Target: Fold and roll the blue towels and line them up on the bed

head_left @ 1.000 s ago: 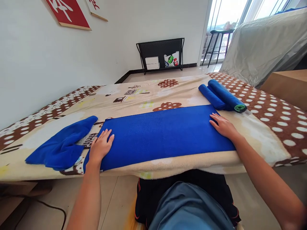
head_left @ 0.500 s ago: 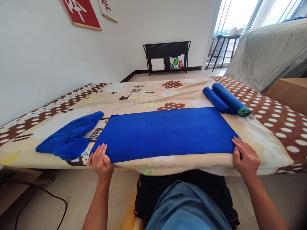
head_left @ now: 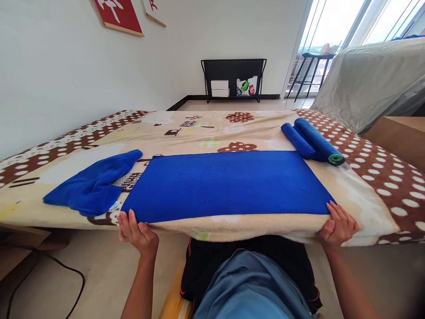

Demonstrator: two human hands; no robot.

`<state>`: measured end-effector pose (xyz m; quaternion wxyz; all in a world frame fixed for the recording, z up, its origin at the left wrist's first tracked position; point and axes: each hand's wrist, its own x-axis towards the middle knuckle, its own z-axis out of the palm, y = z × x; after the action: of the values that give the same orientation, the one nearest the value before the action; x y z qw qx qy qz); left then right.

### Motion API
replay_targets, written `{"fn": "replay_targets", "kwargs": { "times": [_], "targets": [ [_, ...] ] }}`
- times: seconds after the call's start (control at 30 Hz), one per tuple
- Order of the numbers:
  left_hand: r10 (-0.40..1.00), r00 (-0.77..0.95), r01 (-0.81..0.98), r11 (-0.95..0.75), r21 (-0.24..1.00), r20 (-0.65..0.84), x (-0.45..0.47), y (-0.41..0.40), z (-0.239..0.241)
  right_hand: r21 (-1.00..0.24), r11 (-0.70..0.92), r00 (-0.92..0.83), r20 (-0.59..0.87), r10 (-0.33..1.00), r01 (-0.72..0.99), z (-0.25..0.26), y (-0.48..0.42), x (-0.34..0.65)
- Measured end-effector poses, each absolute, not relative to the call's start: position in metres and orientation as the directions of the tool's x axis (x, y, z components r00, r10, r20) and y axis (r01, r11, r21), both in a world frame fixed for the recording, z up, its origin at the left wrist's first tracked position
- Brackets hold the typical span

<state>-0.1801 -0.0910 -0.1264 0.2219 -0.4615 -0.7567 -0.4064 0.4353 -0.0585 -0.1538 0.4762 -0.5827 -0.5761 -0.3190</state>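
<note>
A flat blue towel (head_left: 226, 184) lies spread lengthwise on the patterned blanket (head_left: 199, 128) near its front edge. My left hand (head_left: 137, 232) pinches the towel's near left corner. My right hand (head_left: 337, 226) pinches its near right corner. Both hands sit at the blanket's front edge, fingers curled on the cloth.
A crumpled blue towel (head_left: 91, 184) lies to the left. Two rolled blue towels (head_left: 312, 141) rest at the back right. A black rack (head_left: 232, 79) stands by the far wall. A covered piece of furniture (head_left: 372, 84) and a wooden box (head_left: 398, 135) are at the right.
Both hands slid from the towel's top surface down to its near corners and closed on them. The view has shifted slightly.
</note>
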Motion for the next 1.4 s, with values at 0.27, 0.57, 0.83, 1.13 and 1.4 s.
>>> {"fn": "replay_targets", "kwargs": {
  "times": [0.27,0.57,0.83,1.13,1.4],
  "targets": [
    [0.520,-0.501,0.846,0.125,0.518,0.692,-0.178,-0.103,-0.126,-0.183,0.091,0.148,0.942,0.302,0.979,-0.164,-0.052,0.441],
    [0.430,-0.564,0.824,0.238,0.514,0.706,-0.186,-0.110,-0.106,-0.160,0.100,0.127,0.952,0.279,0.982,-0.169,-0.049,0.445],
    [0.369,-0.809,0.552,0.209,0.807,0.458,-0.237,-0.091,-0.090,-0.185,0.116,0.144,0.945,0.293,0.976,-0.172,-0.049,0.447],
    [0.436,-0.868,0.341,0.181,0.922,0.236,-0.253,-0.092,-0.101,-0.161,0.137,0.115,0.949,0.293,0.978,-0.162,-0.052,0.441],
    [0.407,-0.852,0.436,0.207,0.876,0.329,-0.239,-0.098,-0.099,-0.473,0.160,0.382,0.834,0.398,0.866,-0.122,-0.068,0.415]
  ]
}}
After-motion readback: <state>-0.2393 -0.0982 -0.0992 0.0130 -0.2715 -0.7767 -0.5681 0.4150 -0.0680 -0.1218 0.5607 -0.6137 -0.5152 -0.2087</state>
